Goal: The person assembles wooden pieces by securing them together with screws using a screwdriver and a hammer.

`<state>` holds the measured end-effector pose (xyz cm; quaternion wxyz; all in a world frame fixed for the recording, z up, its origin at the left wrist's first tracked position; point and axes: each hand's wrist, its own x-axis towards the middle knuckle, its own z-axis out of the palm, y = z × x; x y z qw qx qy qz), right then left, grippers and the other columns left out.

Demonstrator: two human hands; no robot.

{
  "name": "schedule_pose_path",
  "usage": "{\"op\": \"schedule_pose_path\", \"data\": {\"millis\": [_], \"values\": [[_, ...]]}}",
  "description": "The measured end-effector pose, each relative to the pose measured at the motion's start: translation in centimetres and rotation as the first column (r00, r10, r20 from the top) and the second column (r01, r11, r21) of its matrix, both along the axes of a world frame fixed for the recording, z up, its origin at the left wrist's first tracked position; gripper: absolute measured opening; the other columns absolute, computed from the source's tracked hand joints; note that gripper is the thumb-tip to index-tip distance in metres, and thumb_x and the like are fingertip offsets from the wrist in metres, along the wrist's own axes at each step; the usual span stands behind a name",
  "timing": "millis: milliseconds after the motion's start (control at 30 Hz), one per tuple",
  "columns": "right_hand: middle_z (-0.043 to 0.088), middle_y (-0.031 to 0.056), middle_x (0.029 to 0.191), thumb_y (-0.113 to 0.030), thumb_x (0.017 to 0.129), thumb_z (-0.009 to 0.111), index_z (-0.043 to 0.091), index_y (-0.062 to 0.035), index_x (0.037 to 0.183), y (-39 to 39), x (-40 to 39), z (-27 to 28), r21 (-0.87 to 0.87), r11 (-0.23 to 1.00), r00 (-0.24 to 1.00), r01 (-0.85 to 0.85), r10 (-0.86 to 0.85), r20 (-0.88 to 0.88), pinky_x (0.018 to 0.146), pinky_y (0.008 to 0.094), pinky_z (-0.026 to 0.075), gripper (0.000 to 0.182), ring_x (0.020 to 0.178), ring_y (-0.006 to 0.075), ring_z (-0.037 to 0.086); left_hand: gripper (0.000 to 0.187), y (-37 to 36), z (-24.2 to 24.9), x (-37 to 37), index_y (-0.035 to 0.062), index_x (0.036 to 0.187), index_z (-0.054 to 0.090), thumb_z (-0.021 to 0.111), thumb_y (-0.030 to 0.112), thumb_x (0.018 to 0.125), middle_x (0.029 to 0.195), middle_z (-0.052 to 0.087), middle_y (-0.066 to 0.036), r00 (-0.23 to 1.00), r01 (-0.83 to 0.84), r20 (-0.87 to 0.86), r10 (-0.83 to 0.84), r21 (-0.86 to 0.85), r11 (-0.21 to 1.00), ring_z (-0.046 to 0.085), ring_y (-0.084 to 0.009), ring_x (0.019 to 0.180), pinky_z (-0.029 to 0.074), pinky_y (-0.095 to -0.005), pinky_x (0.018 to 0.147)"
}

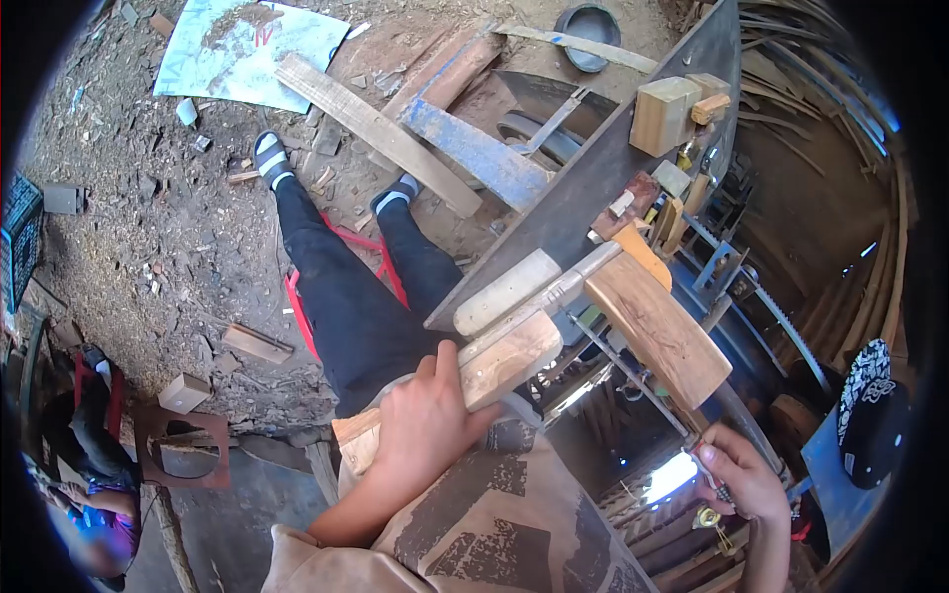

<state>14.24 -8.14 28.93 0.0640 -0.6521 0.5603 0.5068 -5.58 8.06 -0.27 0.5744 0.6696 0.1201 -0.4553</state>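
Note:
My left hand [423,415] is wrapped round a light wooden piece [509,366] that lies across my lap, its fingers closed. Beyond it, a pale rounded block [507,293] rests by the bench edge. At the lower right, my right hand [733,472] has its fingers closed round the end of a thin metal rod [633,378]. A thick wooden block [657,329] lies between the two hands, farther forward, beside an orange piece [643,259].
A metal bench top [583,188] carries wooden blocks [664,117]. Planks [376,133] and scraps lie on the dirt ground. Another person [99,494] sits at the far lower left. A dark cap [875,415] is at the right.

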Motion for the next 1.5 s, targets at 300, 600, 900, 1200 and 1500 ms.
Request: {"op": "schedule_pose_path", "data": {"millis": [300, 600, 900, 1200, 1500], "values": [[0.067, 0.0109, 0.097, -0.019, 0.087, 0.085, 0.068, -0.0054, 0.135, 0.0, -6.1, 1.5, 0.188, -0.342, -0.344, -0.921, 0.939, 0.019, 0.062, 0.037, 0.054, 0.052, 0.073, 0.0256, 0.069, 0.063, -0.1, 0.3, 0.4, 0.0013, 0.11, 0.052, 0.091, 0.037, 0.075, 0.095, 0.071, -0.018, 0.996, -0.079, 0.037, 0.079, 0.0, 0.997, 0.074, -0.0426, 0.08, 0.059, -0.051, 0.067], [0.067, 0.0143, 0.087, -0.02, 0.091, 0.081, 0.066, -0.0037, 0.129, 1.0, -4.9, 1.2, 0.195, -0.044, -0.057, -0.98, 0.996, -0.063, 0.06, 0.0442, 0.052, 0.044, 0.069, 0.0349, 0.068, 0.064, 0.2, 0.0, 1.2, 0.0024, 0.109, 0.052, 0.093, 0.035, 0.072, 0.097, 0.072, -0.018, 0.998, -0.049, -0.038, 0.048, -0.014, 0.999, 0.074, -0.0428, 0.083, 0.059, -0.0515, 0.069], [0.06, 0.0001, 0.064, -0.027, 0.103, 0.073, 0.071, -0.0008, 0.109, 1.4, -0.9, 0.9, 0.072, 0.872, 0.866, -0.485, 0.49, -0.099, 0.048, 0.0316, 0.04, 0.027, 0.051, 0.0131, 0.055, 0.065, -0.1, 0.0, 1.0, 0.0013, 0.113, 0.054, 0.092, 0.034, 0.072, 0.097, 0.072, -0.019, 0.996, -0.075, -0.045, 0.074, -0.022, 0.997, 0.074, -0.0442, 0.083, 0.059, -0.0518, 0.071], [0.067, 0.0092, 0.094, -0.013, 0.09, 0.077, 0.05, -0.0052, 0.149, 1.2, -0.6, 2.7, 0.364, 0.914, 0.879, -0.179, -0.018, 0.476, 0.05, 0.0219, 0.037, 0.065, 0.063, 0.006, 0.054, 0.057, 0.5, 1.2, 2.1, -0.0025, 0.108, 0.059, 0.087, 0.036, 0.076, 0.095, 0.075, -0.031, 0.999, -0.011, 0.043, 0.009, 0.033, 0.999, 0.074, -0.0496, 0.09, 0.06, -0.0556, 0.08], [0.061, 0.0198, 0.116, -0.059, 0.08, 0.071, 0.081, -0.0087, 0.107, -5.5, -5.9, -1.6, -0.049, 0.502, -0.001, -0.864, 0.095, 0.995, 0.086, 0.0387, 0.045, 0.058, 0.101, 0.0282, 0.056, 0.06, 0.7, 1.1, 1.8, -0.0051, 0.11, 0.064, 0.082, 0.042, 0.078, 0.098, 0.073, -0.036, 0.998, -0.043, 0.048, 0.042, 0.015, 0.999, 0.073, -0.051, 0.098, 0.058, -0.053, 0.09]]}}
